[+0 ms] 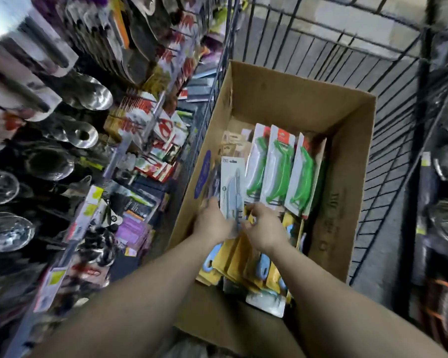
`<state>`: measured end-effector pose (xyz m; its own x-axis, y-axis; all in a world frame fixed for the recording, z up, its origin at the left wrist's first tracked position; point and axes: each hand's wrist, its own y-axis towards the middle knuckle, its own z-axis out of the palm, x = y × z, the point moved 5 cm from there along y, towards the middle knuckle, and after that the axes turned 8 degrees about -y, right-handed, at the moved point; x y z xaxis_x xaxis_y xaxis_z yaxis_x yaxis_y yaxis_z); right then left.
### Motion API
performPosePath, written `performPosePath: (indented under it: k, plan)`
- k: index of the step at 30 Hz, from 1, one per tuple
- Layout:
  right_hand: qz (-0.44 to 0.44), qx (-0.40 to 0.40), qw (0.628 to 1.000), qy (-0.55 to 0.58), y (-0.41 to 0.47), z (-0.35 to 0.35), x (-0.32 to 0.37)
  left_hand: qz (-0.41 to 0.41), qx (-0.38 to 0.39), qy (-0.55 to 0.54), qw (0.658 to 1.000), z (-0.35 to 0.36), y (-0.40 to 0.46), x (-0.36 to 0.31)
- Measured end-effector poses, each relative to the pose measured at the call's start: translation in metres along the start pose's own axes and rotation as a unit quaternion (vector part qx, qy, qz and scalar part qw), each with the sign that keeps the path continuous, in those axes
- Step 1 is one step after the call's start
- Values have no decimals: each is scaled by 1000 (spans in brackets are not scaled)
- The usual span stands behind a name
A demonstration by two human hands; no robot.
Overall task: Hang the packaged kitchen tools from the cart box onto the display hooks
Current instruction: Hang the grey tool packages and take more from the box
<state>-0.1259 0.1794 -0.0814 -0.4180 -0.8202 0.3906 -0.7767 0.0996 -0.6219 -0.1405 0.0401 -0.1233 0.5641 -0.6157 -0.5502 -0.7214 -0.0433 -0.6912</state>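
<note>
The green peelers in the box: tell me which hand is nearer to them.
Right. The right hand sits just below the green peelers, close to their lower ends. The left hand is farther left, on the other side of the gray knife pack.

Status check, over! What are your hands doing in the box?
Left hand and right hand both grip a grey tool pack in the cardboard box. Green packs alongside. Nothing blocking.
</note>
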Motion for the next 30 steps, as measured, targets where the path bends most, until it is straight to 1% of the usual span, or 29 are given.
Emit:
performPosePath:
  k: [3, 6, 10, 15, 17, 18, 20, 21, 22, 25, 26, 28, 30]
  plan:
    - [24, 9, 999, 25, 17, 6, -1, -21, -15, -19, 999, 8, 15, 5]
    - [47, 23, 998, 41, 28, 12, -5, -14, -44, -32, 998, 11, 23, 5]
    - [55, 33, 996, 59, 33, 15, -3, -11, -57, -99, 993, 11, 25, 2]
    - [71, 26, 986, 146, 37, 5, 4, -16, -55, -191, 980, -2, 18, -6]
    - [80, 28, 971, 222, 39, 0, 7, -10, -51, -246, 968, -11, 11, -12]
    - [88, 37, 957, 273, 41, -2, 8, -5, -36, -268, 963, -13, 7, -16]
    - [100, 53, 920, 375, 47, -7, 11, 7, 20, -298, 954, -13, 0, -24]
    - [105, 49, 903, 414, 50, -11, 11, 13, 41, -298, 954, -12, -1, -27]
    - [110, 36, 894, 432, 54, -15, 9, 22, 45, -288, 956, -13, -2, -31]
    - [116, -8, 894, 433, 58, -27, 0, 50, -23, -191, 980, -20, 11, -37]
    - [120, -15, 892, 436, 58, -28, -6, 42, -35, -163, 985, -20, 18, -36]
    - [131, -22, 885, 446, 57, -27, -16, 8, -28, -151, 988, -15, 30, -33]
    - [138, -27, 887, 440, 53, -25, -24, -19, -23, -134, 991, -9, 38, -29]
